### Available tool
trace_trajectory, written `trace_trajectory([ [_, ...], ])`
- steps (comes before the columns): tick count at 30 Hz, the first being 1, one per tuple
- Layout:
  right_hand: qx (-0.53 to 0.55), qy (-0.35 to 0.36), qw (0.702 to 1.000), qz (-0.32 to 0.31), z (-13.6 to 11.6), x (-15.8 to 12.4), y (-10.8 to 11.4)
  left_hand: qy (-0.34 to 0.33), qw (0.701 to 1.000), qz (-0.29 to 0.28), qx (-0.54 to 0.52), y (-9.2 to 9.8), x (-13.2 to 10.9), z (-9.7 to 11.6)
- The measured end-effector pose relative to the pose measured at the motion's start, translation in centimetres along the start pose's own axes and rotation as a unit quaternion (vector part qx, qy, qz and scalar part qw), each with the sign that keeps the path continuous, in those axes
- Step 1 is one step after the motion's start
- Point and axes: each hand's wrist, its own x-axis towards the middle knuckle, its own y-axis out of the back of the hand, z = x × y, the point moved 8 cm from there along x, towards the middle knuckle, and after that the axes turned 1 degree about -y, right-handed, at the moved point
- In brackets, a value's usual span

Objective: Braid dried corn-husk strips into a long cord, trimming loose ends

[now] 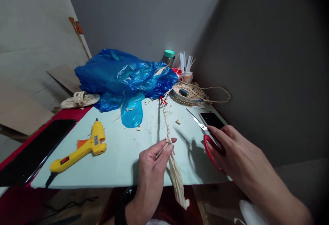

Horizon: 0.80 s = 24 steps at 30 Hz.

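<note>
A pale braided cord (167,123) of dried husk-like fibre runs from a red tie (163,100) at the back of the table towards me. Its near end is pinched between the thumb and fingers of my left hand (155,163). Below the pinch, a loose flat strip (177,180) of the same fibre hangs past the table's front edge. My right hand (236,153) grips red-handled scissors (212,153) over the table's right side. Their blades look closed and point away to the upper left, apart from the cord.
A yellow glue gun (87,147) and a black flat screen (43,149) lie at left. Behind are a crumpled blue plastic bag (120,74), a round woven basket (190,94) with a dark thread spool (183,92), a cup of white sticks (187,77) and a bottle (169,57). A phone (211,120) lies near the scissors.
</note>
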Motion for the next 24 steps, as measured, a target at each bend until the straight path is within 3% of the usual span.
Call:
trace_trajectory([
  [1, -0.035, -0.001, 0.998, -0.051, 0.6, 0.5, -1.8, 0.024, 0.999, -0.013, -0.032, 0.0, -0.1, -0.2],
  [3, -0.056, 0.008, 0.994, -0.089, 1.5, 1.4, -4.6, 0.065, 0.992, -0.041, -0.096, -0.1, -0.5, -0.4],
  [7, -0.08, 0.005, 0.989, -0.122, 2.8, 3.2, -8.1, 0.13, 0.973, -0.063, -0.179, -0.2, -1.0, -0.2],
  [10, -0.078, -0.004, 0.993, -0.089, 2.2, 4.1, -7.4, 0.176, 0.962, -0.058, -0.202, -0.1, -1.3, -0.5],
  [13, 0.124, 0.014, 0.991, -0.055, -0.8, 3.9, -5.0, 0.185, 0.957, -0.062, -0.216, -0.3, -1.4, -0.6],
  [15, 0.31, 0.009, 0.937, -0.158, -3.6, 3.0, -5.2, 0.178, 0.955, -0.064, -0.228, -0.4, -1.3, -0.6],
  [17, 0.426, 0.009, 0.872, -0.239, -6.5, 1.7, -5.4, 0.171, 0.955, -0.059, -0.235, -0.4, -1.3, -0.7],
  [20, 0.507, -0.009, 0.823, -0.257, -8.3, 0.7, -5.5, 0.166, 0.958, -0.059, -0.227, -0.4, -1.2, -0.8],
  [24, 0.575, -0.033, 0.773, -0.267, -8.4, 0.3, -6.3, 0.172, 0.965, -0.065, -0.19, -0.5, -1.2, -0.7],
])
